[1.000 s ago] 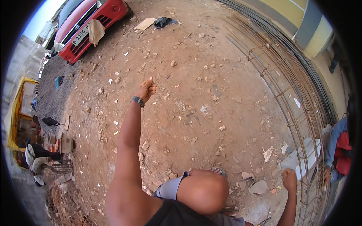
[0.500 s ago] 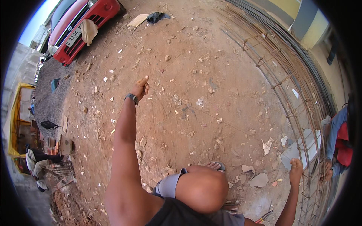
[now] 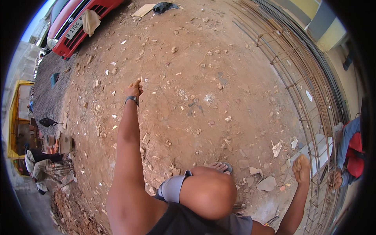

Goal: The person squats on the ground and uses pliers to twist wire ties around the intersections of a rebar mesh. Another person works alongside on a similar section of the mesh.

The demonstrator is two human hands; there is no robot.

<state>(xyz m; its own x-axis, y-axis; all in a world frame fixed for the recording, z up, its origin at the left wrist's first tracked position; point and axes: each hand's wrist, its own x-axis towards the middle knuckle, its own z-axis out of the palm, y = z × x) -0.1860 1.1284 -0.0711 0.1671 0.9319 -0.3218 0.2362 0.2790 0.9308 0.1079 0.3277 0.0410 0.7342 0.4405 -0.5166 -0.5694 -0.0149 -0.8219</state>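
My left arm stretches forward over the brown dirt ground (image 3: 184,129), a dark watch (image 3: 132,100) on its wrist. My left hand (image 3: 135,88) is closed with one digit sticking out; anything in its grip is too small or hidden to make out. On the right my arm is bent, and my right hand (image 3: 301,169) is curled into a fist, its palm side hidden. That fist is nearest to a pale flat sheet (image 3: 322,150) and a long cage of rusty reinforcing bars (image 3: 291,84). My bent knee (image 3: 209,194) and sandalled foot (image 3: 219,167) are below.
A person in blue sleeves and red (image 3: 354,152) reaches to the bar cage at the right. A red car (image 3: 72,29) stands at far left, by a grey gravel heap (image 3: 49,84). Another person (image 3: 39,164) bends at the left edge. Stones and tile shards (image 3: 268,183) litter the dirt.
My left hand has shifted slightly left and nearer. My right hand has risen a little and moved left, still closed. The view has tilted slightly.
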